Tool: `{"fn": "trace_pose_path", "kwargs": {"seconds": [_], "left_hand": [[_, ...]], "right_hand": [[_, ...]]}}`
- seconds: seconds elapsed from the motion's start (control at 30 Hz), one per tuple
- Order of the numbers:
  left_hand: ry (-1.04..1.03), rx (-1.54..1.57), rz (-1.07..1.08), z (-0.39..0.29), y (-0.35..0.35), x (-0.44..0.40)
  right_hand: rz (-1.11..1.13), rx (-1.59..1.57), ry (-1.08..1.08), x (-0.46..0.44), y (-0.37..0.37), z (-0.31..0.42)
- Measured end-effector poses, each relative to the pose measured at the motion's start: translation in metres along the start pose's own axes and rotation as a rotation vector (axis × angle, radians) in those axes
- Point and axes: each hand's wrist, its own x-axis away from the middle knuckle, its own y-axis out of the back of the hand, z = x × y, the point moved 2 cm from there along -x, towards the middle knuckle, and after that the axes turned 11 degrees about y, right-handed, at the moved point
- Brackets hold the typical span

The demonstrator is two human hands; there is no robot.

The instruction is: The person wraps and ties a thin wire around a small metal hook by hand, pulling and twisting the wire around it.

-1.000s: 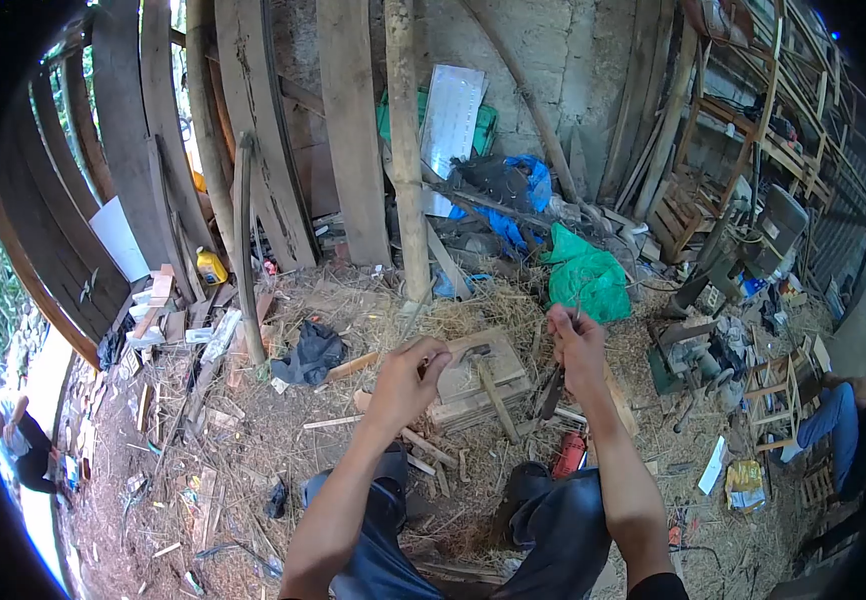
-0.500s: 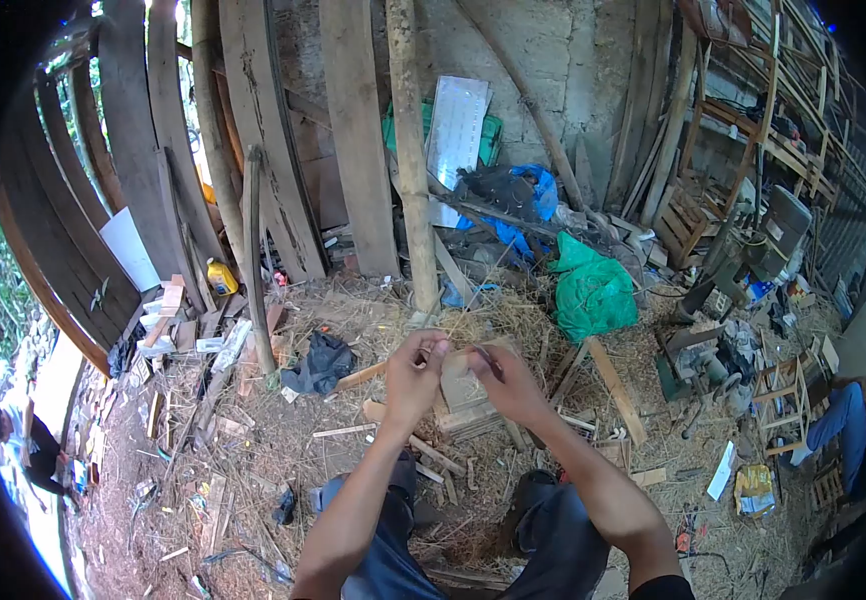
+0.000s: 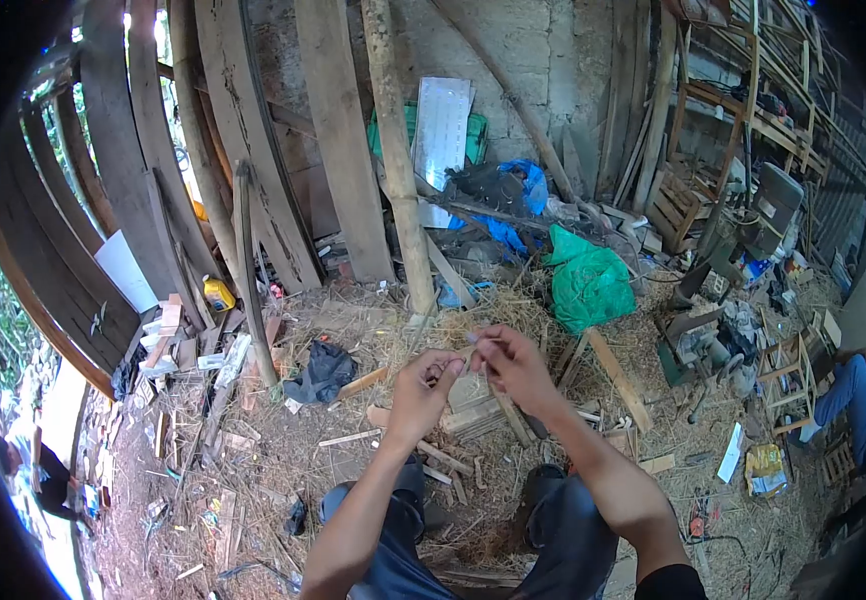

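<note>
My left hand (image 3: 421, 392) and my right hand (image 3: 516, 370) are raised in front of me, their fingertips close together. Both are closed in a pinch, with the left thumb pressed to its fingers and the right fingers curled. Whatever lies between the fingertips is too small and thin to make out. Below and behind the hands, a few short wooden pieces (image 3: 473, 418) lie on the straw-covered ground between my feet and the pole.
A wooden pole (image 3: 398, 180) stands ahead, with a green sack (image 3: 590, 283) to its right. A black plastic bag (image 3: 321, 373) lies to the left, near a yellow jug (image 3: 218, 293). One person's leg (image 3: 843, 400) shows at far right; another person (image 3: 48, 475) is at far left.
My hands have drawn nearer each other, the right turning so its fingers point to the left. A pale, thin shape seen near the fingertips earlier no longer shows clearly. The view has shifted slightly.
</note>
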Motion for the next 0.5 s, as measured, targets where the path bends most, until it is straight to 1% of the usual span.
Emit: {"fn": "trace_pose_path", "kwargs": {"seconds": [0.03, 0.07, 0.1, 0.17, 0.2, 0.27, 0.3, 0.37, 0.4, 0.47, 0.5], "left_hand": [[-0.042, -0.013, -0.014, 0.002, 0.0, 0.0], [-0.039, -0.013, -0.015, 0.003, 0.001, 0.0], [-0.04, -0.052, -0.007, 0.003, 0.001, 0.0], [-0.038, -0.088, 0.001, 0.002, 0.0, 0.001], [-0.048, -0.07, 0.0, 0.002, -0.001, 0.001], [-0.055, -0.056, 0.001, 0.001, -0.003, 0.002], [-0.038, -0.015, 0.031, 0.0, -0.003, 0.003], [-0.015, 0.027, 0.058, 0.002, -0.003, 0.004], [-0.004, 0.021, 0.075, 0.003, -0.004, 0.003], [0.006, 0.02, 0.092, 0.004, -0.006, 0.003], [0.001, 0.005, 0.093, 0.004, -0.006, 0.002]], "right_hand": [[-0.079, 0.006, 0.033, -0.003, 0.008, 0.001], [-0.154, 0.012, 0.064, -0.005, 0.014, 0.003], [-0.153, 0.011, 0.06, -0.004, 0.016, 0.004], [-0.076, -0.016, 0.017, -0.002, 0.016, 0.008], [-0.076, -0.015, 0.014, -0.001, 0.016, 0.005], [0.069, 0.01, -0.001, 0.001, 0.012, -0.003], [0.068, 0.005, -0.005, 0.0, 0.016, -0.003], [-0.14, 0.048, 0.047, -0.004, 0.032, 0.003], [-0.136, 0.049, 0.042, -0.002, 0.029, 0.004], [-0.058, 0.049, -0.043, 0.002, 0.021, 0.007], [0.073, 0.068, -0.05, 0.003, 0.014, 0.006]]}}
